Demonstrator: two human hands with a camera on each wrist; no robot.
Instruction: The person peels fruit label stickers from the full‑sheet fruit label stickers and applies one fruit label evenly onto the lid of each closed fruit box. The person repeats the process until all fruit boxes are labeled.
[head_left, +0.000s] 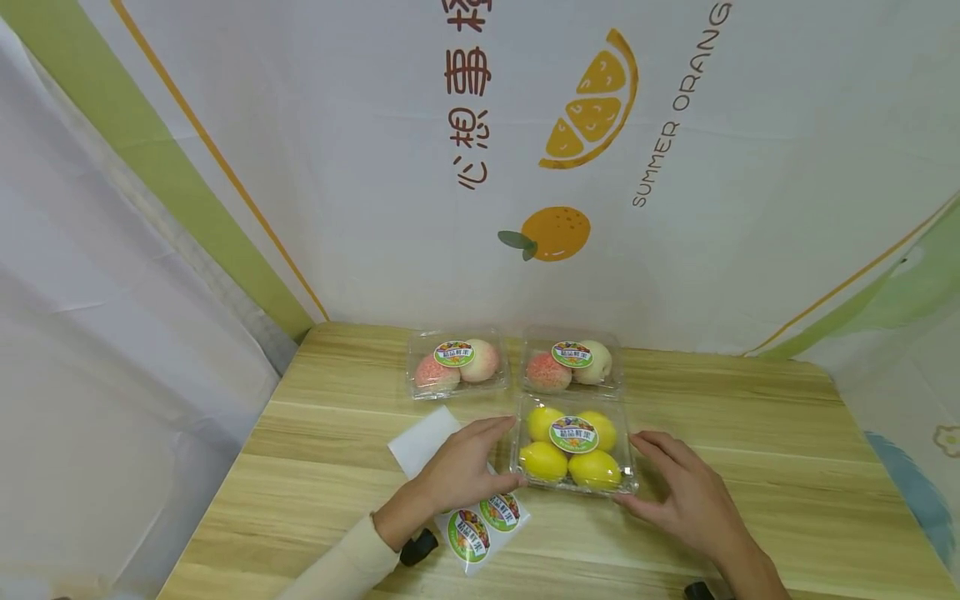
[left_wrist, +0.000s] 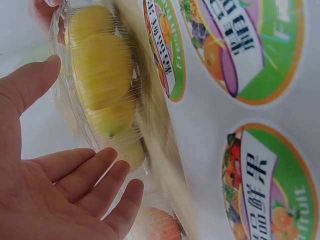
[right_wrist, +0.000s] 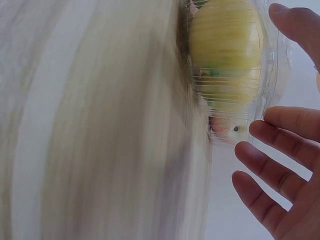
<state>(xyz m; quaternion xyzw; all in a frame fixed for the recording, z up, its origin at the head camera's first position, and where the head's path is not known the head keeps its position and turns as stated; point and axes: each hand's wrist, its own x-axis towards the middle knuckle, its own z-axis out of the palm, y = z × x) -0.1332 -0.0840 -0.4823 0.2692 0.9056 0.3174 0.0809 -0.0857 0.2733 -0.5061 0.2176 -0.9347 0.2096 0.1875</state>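
A clear plastic box of several yellow lemons (head_left: 546, 462) stands on the table, a round fruit label (head_left: 573, 434) on its lid. My left hand (head_left: 467, 468) is at the box's left side, thumb by the front corner. In the left wrist view, the left hand (left_wrist: 65, 185) has its fingers spread loosely, fingertips right at the box wall. On the opposite side is my right hand (head_left: 686, 496), thumb near the front right corner. Its fingers (right_wrist: 272, 150) are extended and parted in the right wrist view, close beside the lemons (right_wrist: 225, 40).
Two clear boxes of peaches (head_left: 437, 374) (head_left: 550, 372), both labelled, stand at the back, the right one just behind the lemon box. A sheet of round stickers (head_left: 468, 536) lies partly under my left hand, its blank white part (head_left: 423, 439) further back. A printed cloth (head_left: 390, 208) hangs behind the table.
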